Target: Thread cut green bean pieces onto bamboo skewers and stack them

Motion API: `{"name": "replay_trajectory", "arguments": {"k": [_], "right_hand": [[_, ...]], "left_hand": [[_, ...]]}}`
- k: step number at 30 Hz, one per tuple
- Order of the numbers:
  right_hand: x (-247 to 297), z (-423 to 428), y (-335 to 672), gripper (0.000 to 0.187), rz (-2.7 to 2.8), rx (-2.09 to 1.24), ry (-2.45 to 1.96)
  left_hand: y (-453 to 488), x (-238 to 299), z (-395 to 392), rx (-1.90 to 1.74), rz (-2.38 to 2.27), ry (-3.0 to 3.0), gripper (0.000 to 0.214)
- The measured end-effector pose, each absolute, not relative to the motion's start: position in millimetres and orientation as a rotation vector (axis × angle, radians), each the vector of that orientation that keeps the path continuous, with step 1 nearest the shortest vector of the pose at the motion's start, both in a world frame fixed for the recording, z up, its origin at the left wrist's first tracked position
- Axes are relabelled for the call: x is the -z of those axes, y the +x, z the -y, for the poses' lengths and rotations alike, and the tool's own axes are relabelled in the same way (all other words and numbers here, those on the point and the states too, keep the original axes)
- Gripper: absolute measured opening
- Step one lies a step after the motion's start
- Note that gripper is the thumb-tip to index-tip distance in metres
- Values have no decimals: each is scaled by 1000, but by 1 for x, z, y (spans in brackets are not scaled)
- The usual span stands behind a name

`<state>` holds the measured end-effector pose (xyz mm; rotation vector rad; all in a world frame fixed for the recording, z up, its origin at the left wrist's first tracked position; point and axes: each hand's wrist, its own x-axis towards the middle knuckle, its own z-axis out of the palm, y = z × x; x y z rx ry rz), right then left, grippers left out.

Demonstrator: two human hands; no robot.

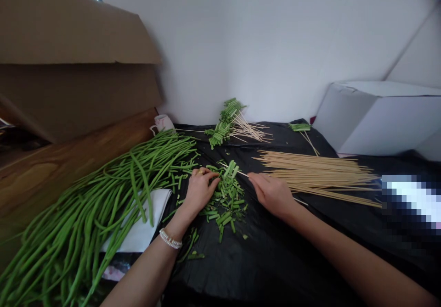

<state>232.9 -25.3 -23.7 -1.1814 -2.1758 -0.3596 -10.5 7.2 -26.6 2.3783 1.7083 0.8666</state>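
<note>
My right hand (272,192) grips a thin bamboo skewer (242,174) that points left. Several short pieces of green bean (230,169) are threaded side by side near its far end. Close to the skewer's tip, my left hand (202,186) has thumb and forefinger drawn together. What lies between those fingertips is too small to make out. Under and in front of both hands spreads a loose pile of cut bean pieces (225,206) on black plastic sheeting (275,256).
Long green beans (103,206) heap up at left, partly over a white sheet (156,215). Bare skewers (320,176) lie at right. Filled skewers (223,125) are stacked at the back, near a cup (163,123). A cardboard box (79,31) and a white box (375,114) flank the sheeting.
</note>
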Motion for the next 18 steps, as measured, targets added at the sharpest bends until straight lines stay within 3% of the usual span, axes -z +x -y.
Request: {"name": "replay_trajectory", "arguments": {"k": [10,18], "right_hand": [[24,26,232,25,2190,390,-1156],[24,26,234,25,2189,382,-1150]], "left_hand": [[-14,30,-13,-902,-1788,2293,11],[-10,11,-4,-1270,-1541,1819,9]]}}
